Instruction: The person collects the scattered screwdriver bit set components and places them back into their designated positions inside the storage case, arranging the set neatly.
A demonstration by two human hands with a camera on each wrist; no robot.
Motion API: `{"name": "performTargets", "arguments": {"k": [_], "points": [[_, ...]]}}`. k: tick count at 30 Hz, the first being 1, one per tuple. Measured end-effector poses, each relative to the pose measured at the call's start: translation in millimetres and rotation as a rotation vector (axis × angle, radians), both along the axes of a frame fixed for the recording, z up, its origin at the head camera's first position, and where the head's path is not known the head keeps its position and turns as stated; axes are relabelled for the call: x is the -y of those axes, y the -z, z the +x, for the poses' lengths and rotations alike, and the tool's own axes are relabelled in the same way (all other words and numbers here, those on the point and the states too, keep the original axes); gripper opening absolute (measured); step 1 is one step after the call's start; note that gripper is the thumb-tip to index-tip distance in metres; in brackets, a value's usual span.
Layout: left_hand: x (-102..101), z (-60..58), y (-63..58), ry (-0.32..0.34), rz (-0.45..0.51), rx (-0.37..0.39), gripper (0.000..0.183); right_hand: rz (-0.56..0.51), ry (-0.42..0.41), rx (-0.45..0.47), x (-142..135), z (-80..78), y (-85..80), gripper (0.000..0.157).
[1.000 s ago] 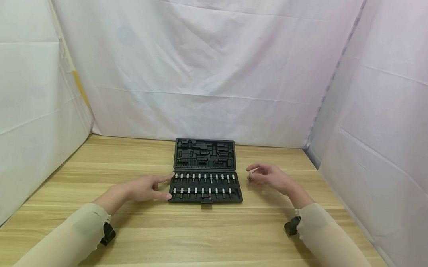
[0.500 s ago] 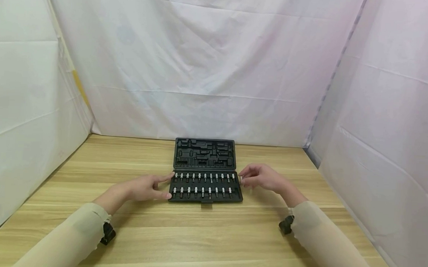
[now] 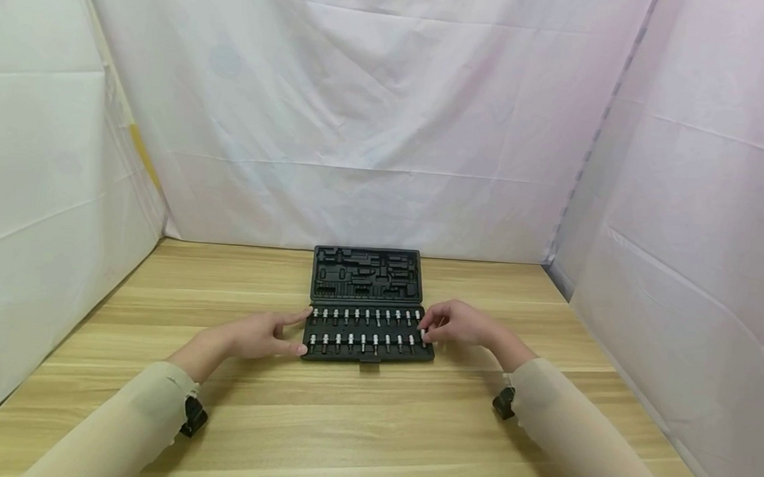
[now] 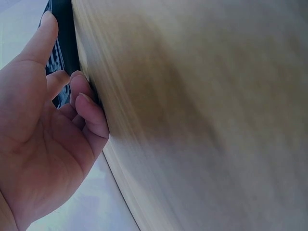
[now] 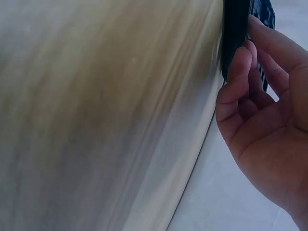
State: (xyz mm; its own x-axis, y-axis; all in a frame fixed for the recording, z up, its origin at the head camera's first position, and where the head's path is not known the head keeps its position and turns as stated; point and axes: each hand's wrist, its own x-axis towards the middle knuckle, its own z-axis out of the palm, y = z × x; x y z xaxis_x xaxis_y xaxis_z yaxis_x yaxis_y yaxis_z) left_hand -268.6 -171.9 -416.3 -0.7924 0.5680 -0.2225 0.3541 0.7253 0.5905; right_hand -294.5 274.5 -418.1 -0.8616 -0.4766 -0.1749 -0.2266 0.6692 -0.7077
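A black plastic socket case [image 3: 345, 358] lies unfolded on the table, its lid laid back. Two rows of silver-topped bit sockets [image 3: 375, 342] fill its near half. At the right end of the front row, my right hand [image 3: 463, 326] pinches a bit socket [image 3: 423, 336] between thumb and fingertips, right at its slot. My left hand [image 3: 256, 335] rests at the case's left edge, thumb and index finger spread along it. In the left wrist view, the left hand's other fingers [image 4: 91, 115] are bent near the tabletop. The right wrist view hides the bit socket behind the right fingers [image 5: 239, 67].
Moulded recesses shape the case's lid [image 3: 365, 273], which lies toward the back of the wooden table [image 3: 348, 422]. White cloth [image 3: 361, 124] hangs behind the table and on both sides. Each wrist carries a small black camera [image 3: 504, 402].
My right hand has moved left from beside the case to the right end of the front row, bringing the bit socket over it. My left hand has stayed in place.
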Motion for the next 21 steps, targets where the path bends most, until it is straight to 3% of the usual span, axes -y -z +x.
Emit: {"name": "performTargets", "arguments": {"k": [13,21], "points": [[-0.2,1.0,-2.2,0.003,0.004,-0.001,0.092,-0.014,-0.058,0.030,-5.7,0.6,2.3,0.018],[-1.5,2.4,-2.3,-0.001,0.001,0.004,0.091,-0.005,-0.053,0.047,-7.9,-1.7,4.5,0.031]]}}
